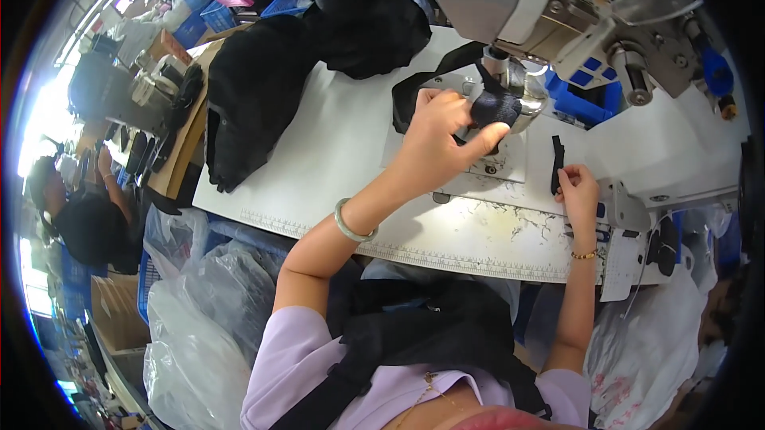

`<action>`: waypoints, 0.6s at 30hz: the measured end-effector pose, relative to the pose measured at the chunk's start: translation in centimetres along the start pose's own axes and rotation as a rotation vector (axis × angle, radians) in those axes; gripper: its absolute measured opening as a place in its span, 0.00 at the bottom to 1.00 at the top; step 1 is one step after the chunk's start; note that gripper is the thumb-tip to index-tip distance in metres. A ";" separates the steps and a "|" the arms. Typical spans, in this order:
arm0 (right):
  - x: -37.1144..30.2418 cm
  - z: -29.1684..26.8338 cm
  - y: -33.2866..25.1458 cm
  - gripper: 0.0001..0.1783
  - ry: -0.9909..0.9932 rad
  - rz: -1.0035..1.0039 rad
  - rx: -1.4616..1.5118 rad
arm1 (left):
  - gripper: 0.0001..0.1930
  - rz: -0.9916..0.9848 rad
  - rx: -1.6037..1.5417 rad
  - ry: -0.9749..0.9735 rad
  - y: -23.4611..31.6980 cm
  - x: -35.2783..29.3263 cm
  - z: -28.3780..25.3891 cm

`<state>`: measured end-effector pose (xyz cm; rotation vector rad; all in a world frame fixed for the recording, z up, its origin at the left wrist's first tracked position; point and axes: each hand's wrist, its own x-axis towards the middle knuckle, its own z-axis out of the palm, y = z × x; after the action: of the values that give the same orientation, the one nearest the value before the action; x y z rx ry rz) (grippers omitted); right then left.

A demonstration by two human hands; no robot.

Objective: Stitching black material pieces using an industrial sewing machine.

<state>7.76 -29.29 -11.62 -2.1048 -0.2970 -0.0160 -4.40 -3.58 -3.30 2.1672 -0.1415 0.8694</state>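
My left hand [446,127] is closed on a piece of black fabric [496,105] at the needle area of a sewing machine [510,0]. More of that black material loops out to the left behind my hand, over the metal plate. At the right of the table, my right hand [578,189] pinches the lower end of a short black strap [557,161], whose upper part lies on the white surface. What the left fingertips grip underneath is partly hidden.
Large black fabric pieces [263,87] are heaped along the table's left and far side. A ruler strip [382,251] edges the white table [319,167], with dark thread scraps near its front. A blue tray [586,99] stands behind. Clear plastic bags [199,334] hang below; other people sit at left.
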 end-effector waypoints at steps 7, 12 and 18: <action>0.9 0.8 1.3 0.05 0.174 -0.408 -0.478 | 0.14 0.208 0.032 0.041 0.1 -0.9 0.9; -2.0 -0.1 -2.8 0.05 0.313 -0.440 -0.417 | 0.10 0.327 0.170 0.227 -0.7 -1.7 0.4; -6.4 -0.1 -9.2 0.08 -0.407 0.159 0.829 | 0.14 0.783 0.232 0.348 -0.5 -3.1 1.3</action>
<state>-0.43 -26.10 -4.71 -1.2826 -0.3072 0.5449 -5.87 -4.72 -6.19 2.1288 -0.7788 1.7556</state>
